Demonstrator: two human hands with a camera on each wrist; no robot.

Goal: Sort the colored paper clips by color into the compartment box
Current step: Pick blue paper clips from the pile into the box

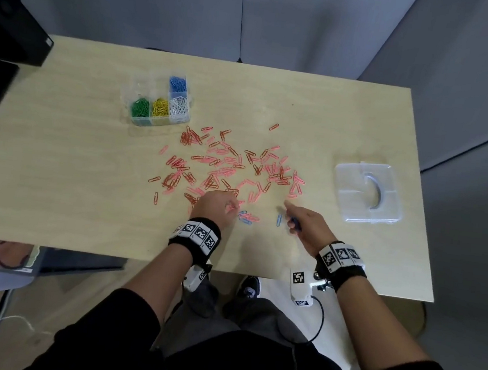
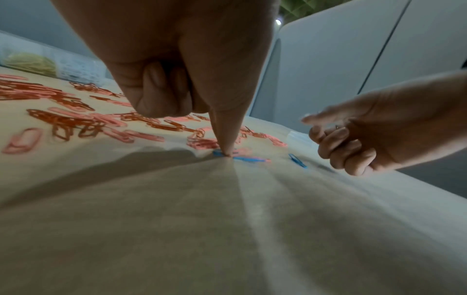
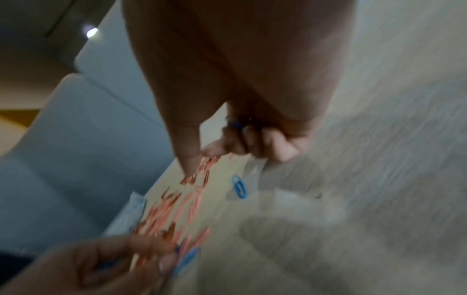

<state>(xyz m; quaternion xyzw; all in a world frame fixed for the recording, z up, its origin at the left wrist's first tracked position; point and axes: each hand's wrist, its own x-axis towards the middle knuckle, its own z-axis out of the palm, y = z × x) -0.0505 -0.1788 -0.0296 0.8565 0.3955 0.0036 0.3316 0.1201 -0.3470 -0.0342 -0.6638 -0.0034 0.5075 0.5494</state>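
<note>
The clear compartment box (image 1: 131,93) stands at the table's back left, with green, yellow, white and blue clips in separate cells. Red and pink paper clips (image 1: 226,167) lie scattered mid-table. My left hand (image 1: 225,208) is at the pile's near edge; its index fingertip (image 2: 226,149) presses a blue clip (image 2: 218,153) on the table. Its other fingers are curled, and a blue streak shows inside them in the right wrist view. My right hand (image 1: 296,221) points its index finger while the curled fingers grip blue clips (image 3: 236,124). One loose blue clip (image 1: 279,220) lies between the hands.
The box's clear lid (image 1: 369,193) lies flat at the right side of the table. A dark monitor (image 1: 8,30) stands at the back left corner. Bare wood (image 1: 81,212) shows along the table's near side.
</note>
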